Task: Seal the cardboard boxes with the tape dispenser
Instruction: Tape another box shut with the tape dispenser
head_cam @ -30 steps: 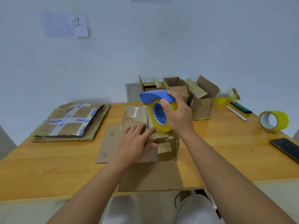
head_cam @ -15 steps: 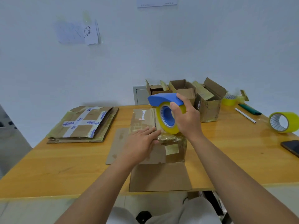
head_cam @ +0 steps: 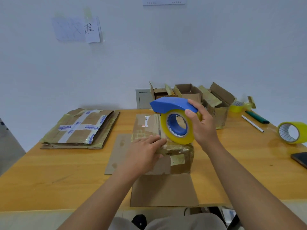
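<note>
Little has shifted since the earlier frame: both hands remain on the cardboard box at the tabletop's near middle. The right hand still grips the blue tape dispenser, fingers curled round its handle, its yellow roll touching the box top. The left hand lies flat with straight fingers pressing the box's near edge. Flattened cartons sit well to the left, open boxes behind, and a spare tape roll and a phone lie far right.
</note>
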Motion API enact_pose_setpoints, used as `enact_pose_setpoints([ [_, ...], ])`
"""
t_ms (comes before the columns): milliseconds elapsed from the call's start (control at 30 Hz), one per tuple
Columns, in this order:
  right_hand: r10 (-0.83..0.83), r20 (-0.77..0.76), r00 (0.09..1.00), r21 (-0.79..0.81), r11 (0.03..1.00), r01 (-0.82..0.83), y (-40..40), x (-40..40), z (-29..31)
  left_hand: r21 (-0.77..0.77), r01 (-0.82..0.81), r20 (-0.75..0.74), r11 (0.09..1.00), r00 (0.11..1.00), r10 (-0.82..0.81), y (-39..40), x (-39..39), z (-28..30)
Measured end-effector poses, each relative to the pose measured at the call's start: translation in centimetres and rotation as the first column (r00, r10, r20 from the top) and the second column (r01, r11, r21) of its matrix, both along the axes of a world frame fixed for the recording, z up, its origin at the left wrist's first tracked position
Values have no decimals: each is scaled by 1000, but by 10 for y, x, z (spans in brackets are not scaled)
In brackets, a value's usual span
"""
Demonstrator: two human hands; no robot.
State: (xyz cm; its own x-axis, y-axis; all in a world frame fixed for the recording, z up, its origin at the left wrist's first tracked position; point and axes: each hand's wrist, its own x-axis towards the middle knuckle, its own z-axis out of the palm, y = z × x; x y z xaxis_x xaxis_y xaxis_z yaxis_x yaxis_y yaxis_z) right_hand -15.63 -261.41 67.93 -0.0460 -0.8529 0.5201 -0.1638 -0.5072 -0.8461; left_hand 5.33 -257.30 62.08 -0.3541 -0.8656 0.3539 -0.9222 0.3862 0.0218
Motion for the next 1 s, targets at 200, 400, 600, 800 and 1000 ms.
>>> enact_pose_setpoints([
  [200, 83, 115, 990, 4, 996, -84, -8, -8, -3, 345, -29, -451, 938, 871, 193, -10, 5, 37],
  [400, 129, 151, 980, -2, 992, -130, -10, -12, -5, 567, 114, -814, 816, 231, 533, -34, 7, 72],
  [600, 181, 164, 970, 6, 983, -184, -13, -16, -3, 548, 312, -824, 777, 38, 566, -52, 13, 84],
  [800, 224, 142, 964, 31, 973, -231, -22, -17, -3, 493, 376, -823, 785, -92, 561, -55, 17, 88],
  [1000, 289, 45, 956, 41, 956, -291, -24, -14, 5, 495, 311, -835, 811, -88, 543, -53, 25, 83],
])
